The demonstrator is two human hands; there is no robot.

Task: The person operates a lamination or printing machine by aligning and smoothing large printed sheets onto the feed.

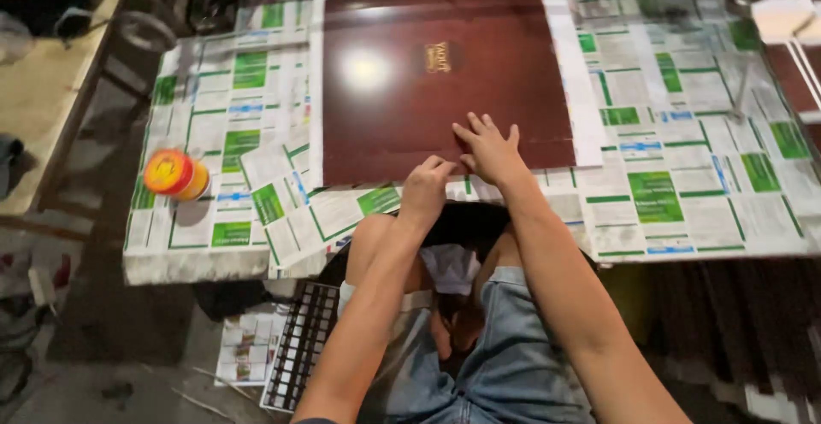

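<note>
A large glossy dark red sheet (428,108) with a small gold mark lies flat on a white backing sheet (584,125) on the table. My right hand (489,149) rests flat on the red sheet's near edge, fingers spread. My left hand (426,191) is just below it at the same edge, fingers curled and pinching at the sheet's border. Whether it grips the edge is hard to tell.
The table (684,176) is covered with green and white printed papers. A round yellow and red tin (175,175) stands at the near left. A wooden bench (43,91) lies to the left. A dark grid rack (299,347) rests on the floor by my knees.
</note>
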